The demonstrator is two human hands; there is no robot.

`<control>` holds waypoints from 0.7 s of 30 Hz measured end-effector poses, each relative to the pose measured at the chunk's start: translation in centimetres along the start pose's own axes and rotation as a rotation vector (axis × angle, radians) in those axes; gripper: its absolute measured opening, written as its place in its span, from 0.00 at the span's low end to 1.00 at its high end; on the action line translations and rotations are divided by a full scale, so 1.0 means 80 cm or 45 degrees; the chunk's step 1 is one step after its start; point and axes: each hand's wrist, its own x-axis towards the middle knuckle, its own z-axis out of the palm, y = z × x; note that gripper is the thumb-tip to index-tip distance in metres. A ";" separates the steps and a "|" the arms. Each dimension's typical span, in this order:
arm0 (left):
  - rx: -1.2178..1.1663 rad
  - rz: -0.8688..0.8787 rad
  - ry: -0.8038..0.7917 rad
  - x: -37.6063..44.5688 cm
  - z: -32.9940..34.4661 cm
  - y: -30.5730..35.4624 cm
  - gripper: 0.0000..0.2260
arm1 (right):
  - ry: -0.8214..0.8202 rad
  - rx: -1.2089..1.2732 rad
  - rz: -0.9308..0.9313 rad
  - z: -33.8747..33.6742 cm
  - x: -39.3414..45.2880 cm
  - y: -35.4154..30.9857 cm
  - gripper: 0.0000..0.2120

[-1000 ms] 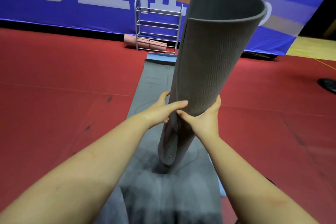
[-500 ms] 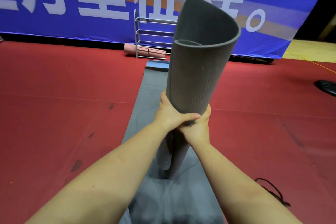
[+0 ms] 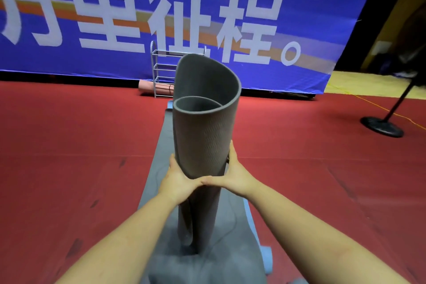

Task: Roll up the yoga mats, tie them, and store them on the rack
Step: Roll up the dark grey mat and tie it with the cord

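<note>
Nearest, at 6 o'clock, a flat grey mat (image 3: 202,267) lies along the red floor (image 3: 69,145), a light blue mat edge (image 3: 267,260) showing at its 4 o'clock side. On it stands the rolled grey mat (image 3: 205,136), upright and loosely wound, its open spiral end on top. The left hand (image 3: 178,178) wraps the roll from 9 o'clock and the right hand (image 3: 236,174) from 3 o'clock, fingers curled around it, thumbs meeting in front. Farther off at 2 o'clock a black stand base (image 3: 381,126) sits on the floor. Beyond the roll at 12 o'clock is the metal rack (image 3: 161,69) with a pink rolled mat (image 3: 147,86) on the floor by its foot, against the blue banner (image 3: 92,7)
</note>
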 end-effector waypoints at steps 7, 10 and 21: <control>-0.074 -0.010 -0.013 -0.009 0.003 0.000 0.50 | 0.396 0.109 -0.255 -0.001 0.005 -0.064 0.58; -0.088 -0.044 -0.053 -0.002 -0.003 0.006 0.47 | 0.454 0.104 -0.238 -0.001 0.011 -0.065 0.47; -0.048 0.149 -0.137 0.023 -0.037 0.039 0.60 | 0.445 0.046 -0.203 -0.009 0.029 -0.056 0.47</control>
